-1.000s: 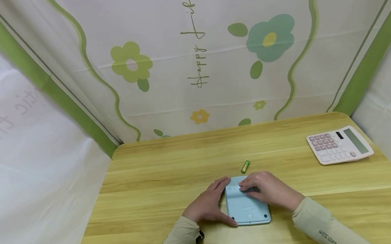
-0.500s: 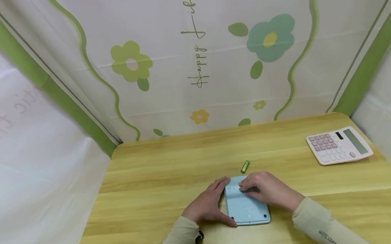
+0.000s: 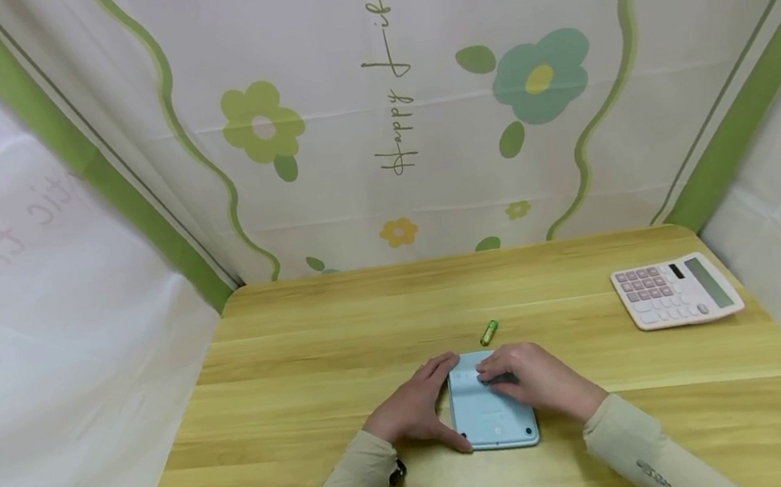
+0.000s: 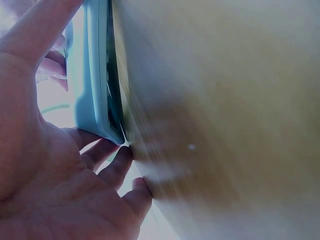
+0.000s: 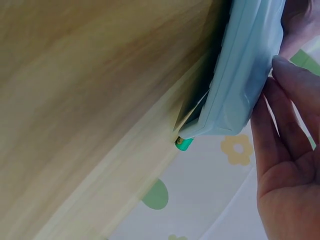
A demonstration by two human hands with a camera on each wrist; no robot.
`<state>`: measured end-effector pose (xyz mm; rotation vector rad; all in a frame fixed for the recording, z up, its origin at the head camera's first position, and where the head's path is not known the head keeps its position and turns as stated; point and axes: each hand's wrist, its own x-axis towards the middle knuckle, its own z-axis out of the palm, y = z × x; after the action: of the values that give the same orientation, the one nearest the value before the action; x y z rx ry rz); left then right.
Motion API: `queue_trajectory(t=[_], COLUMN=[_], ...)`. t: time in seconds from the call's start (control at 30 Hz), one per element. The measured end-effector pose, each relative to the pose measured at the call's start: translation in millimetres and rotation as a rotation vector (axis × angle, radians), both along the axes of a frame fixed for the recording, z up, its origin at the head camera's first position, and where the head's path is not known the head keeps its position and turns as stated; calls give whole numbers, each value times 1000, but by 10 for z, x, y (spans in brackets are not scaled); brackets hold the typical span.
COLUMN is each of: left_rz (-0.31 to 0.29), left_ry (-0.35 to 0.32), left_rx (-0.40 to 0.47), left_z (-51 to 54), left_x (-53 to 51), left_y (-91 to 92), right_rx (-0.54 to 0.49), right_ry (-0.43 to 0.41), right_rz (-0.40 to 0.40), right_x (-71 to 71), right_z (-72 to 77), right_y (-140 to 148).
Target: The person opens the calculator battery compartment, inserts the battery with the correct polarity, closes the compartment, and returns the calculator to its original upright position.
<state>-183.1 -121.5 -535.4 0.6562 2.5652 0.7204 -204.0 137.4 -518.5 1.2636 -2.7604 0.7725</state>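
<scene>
1. Thumb and fingers of the left hand (image 3: 413,408) are spread wide and hold the blue device (image 3: 488,414) between them along its left side: the thumb is at the near corner, the fingers are at the far corner.
2. Fingertips and thumb of the right hand (image 3: 538,377) are close together and touch the device in its far half. A dark patch (image 3: 500,379) shows between them; I cannot tell if they pinch something or only press.
3. Between the two hands, the device lies on the wooden table (image 3: 301,358) with its plain back upward. Small dark spots (image 3: 529,431) mark its near corners. From both wrists, a shadowed gap is seen under its edge.
4. One green battery (image 3: 490,333) lies just beyond the far edge of the device, apart from both hands. The right wrist view shows only its end.
5. At the right side of the table lies a white and pink calculator (image 3: 678,290), keys upward, well apart from the hands.
6. Both sleeves (image 3: 644,445) are beige. Behind the table hangs a white curtain (image 3: 305,29) with flowers and the words "Happy Life".
</scene>
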Motion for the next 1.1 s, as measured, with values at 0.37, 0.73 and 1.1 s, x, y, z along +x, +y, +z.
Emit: queue_trajectory(t=[0.37,0.73,1.1], left_rz=[3,-7,-18], left_ry=[-7,140,98], left_rx=[15,-91,48], left_z=[-33,-24,13], left_x=[3,161,173], left_y=[2,47,58], right_rx=[61,-13,-52], right_ry=[-65,-189,-271], right_rz=[-173,-267,-290], right_x=[75,151,133], right_z=[-37,-64,-6], right_y=[149,264,291])
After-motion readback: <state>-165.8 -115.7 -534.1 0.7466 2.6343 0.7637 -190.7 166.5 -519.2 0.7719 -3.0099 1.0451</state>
